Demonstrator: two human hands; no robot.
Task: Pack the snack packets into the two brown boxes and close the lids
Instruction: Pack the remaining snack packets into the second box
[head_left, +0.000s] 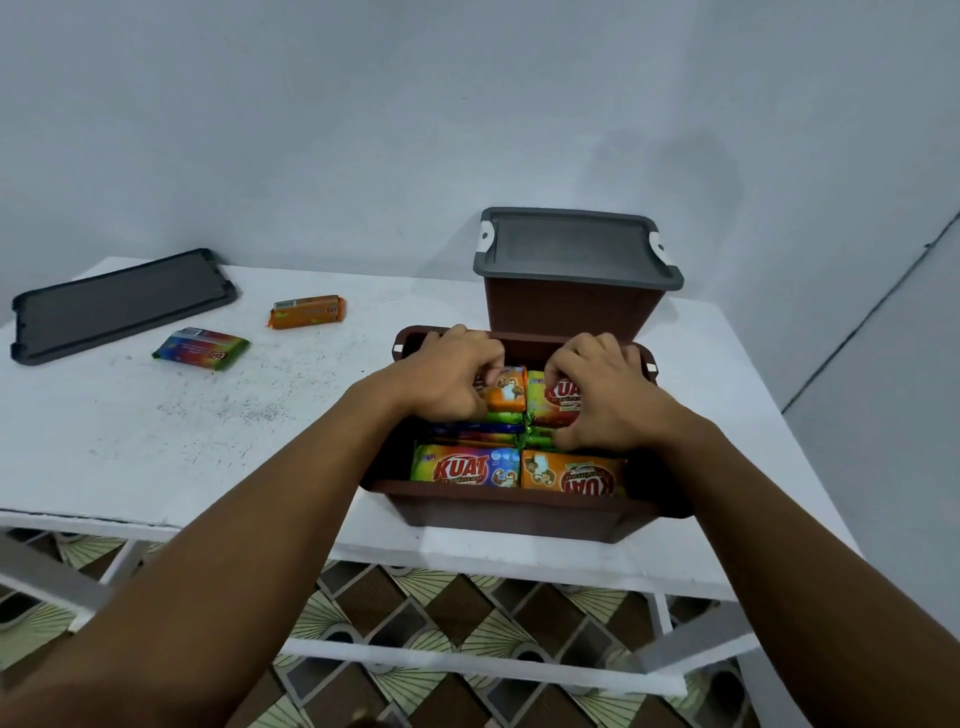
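An open brown box (511, 512) stands near the table's front edge, filled with several colourful snack packets (470, 466). My left hand (447, 371) reaches into its far left part, fingers curled on an orange packet (506, 389). To the right, my right hand (602, 395) presses on a green and red packet (550, 397). Behind this box a second brown box (566, 306) stands closed under its grey lid (571, 247). Two loose packets lie on the table to the left: an orange packet (306, 312) and a rainbow-coloured packet (201, 348).
A loose grey lid (119, 306) lies flat at the table's far left corner. The white table (182, 426) stands against a pale wall. Below its front edge are white bars and a patterned tile floor (415, 623).
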